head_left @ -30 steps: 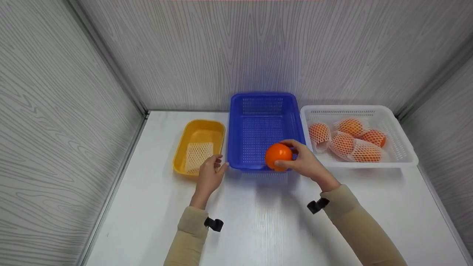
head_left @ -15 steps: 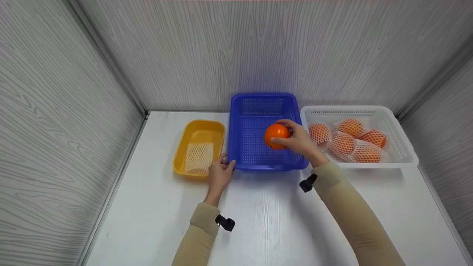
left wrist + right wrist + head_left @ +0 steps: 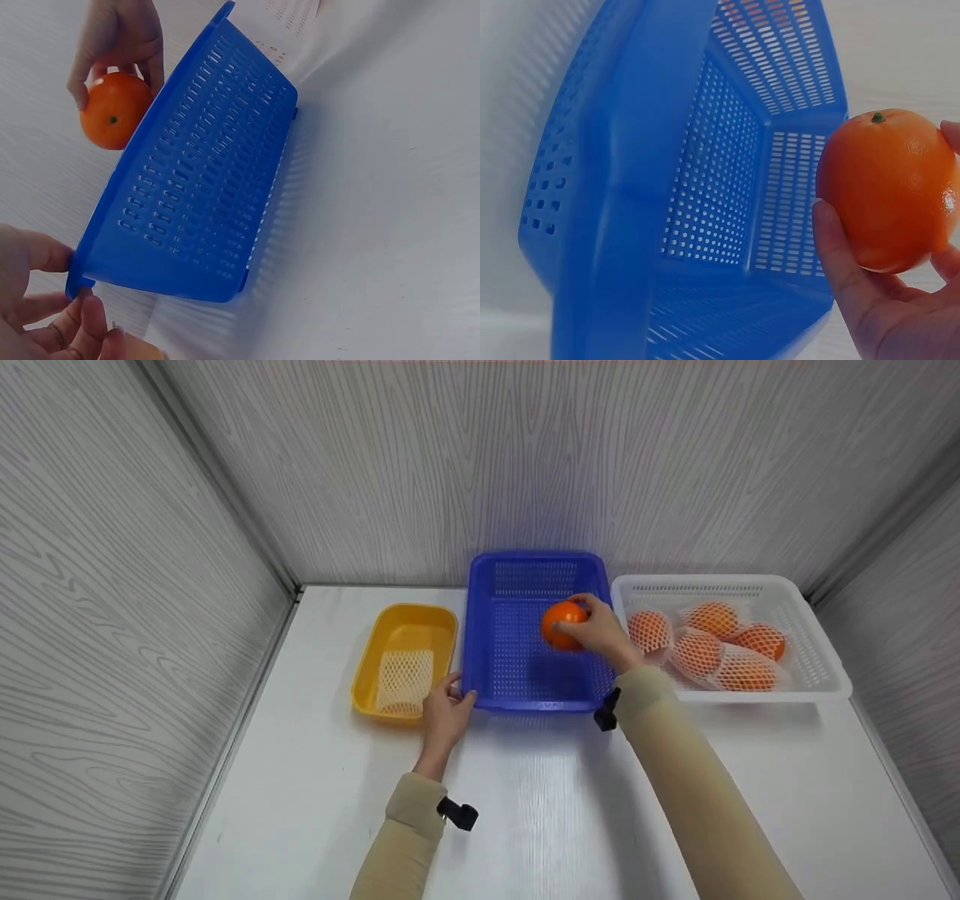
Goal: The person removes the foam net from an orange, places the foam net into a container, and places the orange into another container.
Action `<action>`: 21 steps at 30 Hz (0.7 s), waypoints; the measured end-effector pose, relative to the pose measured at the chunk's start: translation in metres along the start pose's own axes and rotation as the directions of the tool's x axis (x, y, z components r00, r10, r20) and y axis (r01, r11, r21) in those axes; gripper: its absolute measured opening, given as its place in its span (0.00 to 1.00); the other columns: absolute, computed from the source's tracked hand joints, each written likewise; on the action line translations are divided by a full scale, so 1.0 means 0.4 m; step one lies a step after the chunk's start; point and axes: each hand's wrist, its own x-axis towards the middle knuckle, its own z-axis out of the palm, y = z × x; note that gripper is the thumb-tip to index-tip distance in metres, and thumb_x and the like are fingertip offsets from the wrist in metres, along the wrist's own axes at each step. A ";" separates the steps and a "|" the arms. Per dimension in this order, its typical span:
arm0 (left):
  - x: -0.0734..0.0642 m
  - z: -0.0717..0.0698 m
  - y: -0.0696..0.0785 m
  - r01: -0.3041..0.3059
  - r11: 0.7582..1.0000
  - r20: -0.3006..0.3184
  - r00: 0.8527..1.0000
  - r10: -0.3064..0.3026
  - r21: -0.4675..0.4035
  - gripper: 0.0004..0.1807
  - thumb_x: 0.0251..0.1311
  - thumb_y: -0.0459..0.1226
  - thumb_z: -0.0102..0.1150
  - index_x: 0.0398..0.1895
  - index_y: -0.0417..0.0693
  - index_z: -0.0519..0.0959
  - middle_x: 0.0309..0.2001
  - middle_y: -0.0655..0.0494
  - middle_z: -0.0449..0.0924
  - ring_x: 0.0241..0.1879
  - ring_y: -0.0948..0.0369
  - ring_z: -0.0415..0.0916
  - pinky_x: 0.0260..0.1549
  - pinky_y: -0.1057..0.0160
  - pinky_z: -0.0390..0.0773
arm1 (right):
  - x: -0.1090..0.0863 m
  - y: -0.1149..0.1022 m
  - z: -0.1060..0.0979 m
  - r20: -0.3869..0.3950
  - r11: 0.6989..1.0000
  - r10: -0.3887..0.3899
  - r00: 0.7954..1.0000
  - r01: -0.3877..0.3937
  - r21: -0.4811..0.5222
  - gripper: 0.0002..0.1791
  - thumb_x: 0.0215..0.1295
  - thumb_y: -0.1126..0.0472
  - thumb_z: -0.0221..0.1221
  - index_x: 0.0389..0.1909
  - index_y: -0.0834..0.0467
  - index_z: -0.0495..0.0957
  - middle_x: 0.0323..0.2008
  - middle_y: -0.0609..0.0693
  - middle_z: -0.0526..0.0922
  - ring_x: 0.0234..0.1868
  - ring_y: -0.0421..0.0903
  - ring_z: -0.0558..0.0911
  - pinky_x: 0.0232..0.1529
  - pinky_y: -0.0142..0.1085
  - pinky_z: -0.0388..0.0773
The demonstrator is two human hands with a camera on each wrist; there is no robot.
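Observation:
My right hand grips a bare orange over the far half of the blue basket. In the right wrist view the orange shows a small green stem spot, and fingers and thumb wrap its sides. The left wrist view shows it at the level of the basket rim. With my left hand I pinch the near left corner of the basket's rim, thumb on one face and fingers beneath, as the left wrist view makes plain. Nothing else lies inside the blue basket.
Left of the blue basket stands a yellow tray with a white foam net in it. On the right, a white basket holds several oranges in foam nets. Wood-grain panels enclose the white table at the back and sides.
My right hand has carried the orange from the near rim of the blue basket farther back over it. My left hand has moved right and taken hold of the basket's corner.

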 end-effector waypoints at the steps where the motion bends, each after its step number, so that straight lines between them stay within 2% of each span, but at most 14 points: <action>1: -0.001 -0.002 -0.001 -0.009 1.000 -0.003 1.000 0.009 0.008 0.23 0.56 0.31 0.63 0.57 0.35 0.77 0.27 0.52 0.75 0.26 0.59 0.72 0.22 0.65 0.69 | 0.004 0.001 0.002 0.000 1.000 0.009 1.000 -0.009 0.001 0.34 0.60 0.56 0.65 0.66 0.61 0.65 0.59 0.64 0.70 0.56 0.58 0.74 0.55 0.51 0.75; 5: -0.007 -0.006 -0.004 -0.027 0.998 -0.018 0.999 0.028 0.053 0.21 0.54 0.31 0.64 0.54 0.36 0.79 0.27 0.53 0.75 0.26 0.59 0.72 0.23 0.64 0.69 | 0.017 0.005 0.013 -0.010 1.000 0.028 1.000 -0.028 -0.010 0.34 0.60 0.57 0.64 0.66 0.62 0.65 0.60 0.64 0.69 0.57 0.58 0.73 0.56 0.51 0.73; 9: -0.016 -0.009 -0.005 -0.011 0.998 -0.016 1.000 0.012 0.065 0.19 0.54 0.32 0.64 0.51 0.37 0.79 0.27 0.53 0.75 0.27 0.58 0.72 0.24 0.63 0.70 | 0.027 0.011 0.024 -0.027 0.998 0.017 0.999 -0.018 -0.056 0.34 0.61 0.56 0.63 0.66 0.60 0.64 0.61 0.64 0.69 0.58 0.59 0.73 0.57 0.51 0.72; 14: -0.022 -0.012 -0.004 0.005 0.997 -0.003 1.000 -0.005 0.077 0.17 0.54 0.34 0.64 0.47 0.38 0.79 0.27 0.52 0.75 0.27 0.57 0.71 0.24 0.62 0.70 | 0.035 0.028 0.031 0.009 0.996 0.048 0.999 -0.047 -0.079 0.32 0.68 0.57 0.60 0.71 0.53 0.62 0.64 0.63 0.67 0.58 0.61 0.73 0.47 0.52 0.79; 16: -0.022 -0.012 -0.005 0.005 0.997 -0.003 1.000 -0.004 0.081 0.16 0.53 0.34 0.64 0.46 0.39 0.78 0.27 0.52 0.75 0.27 0.57 0.71 0.24 0.62 0.70 | 0.038 0.035 0.033 0.025 0.993 0.056 0.998 -0.053 -0.106 0.30 0.70 0.57 0.58 0.71 0.54 0.64 0.64 0.64 0.68 0.58 0.61 0.72 0.47 0.51 0.79; 21: -0.021 -0.015 -0.006 0.002 0.996 0.004 1.000 -0.002 0.087 0.16 0.54 0.34 0.65 0.45 0.39 0.77 0.27 0.52 0.75 0.26 0.58 0.71 0.23 0.62 0.70 | 0.042 0.045 0.036 0.037 0.983 0.076 0.996 -0.069 -0.168 0.28 0.69 0.57 0.58 0.68 0.59 0.67 0.63 0.65 0.70 0.60 0.61 0.72 0.56 0.52 0.73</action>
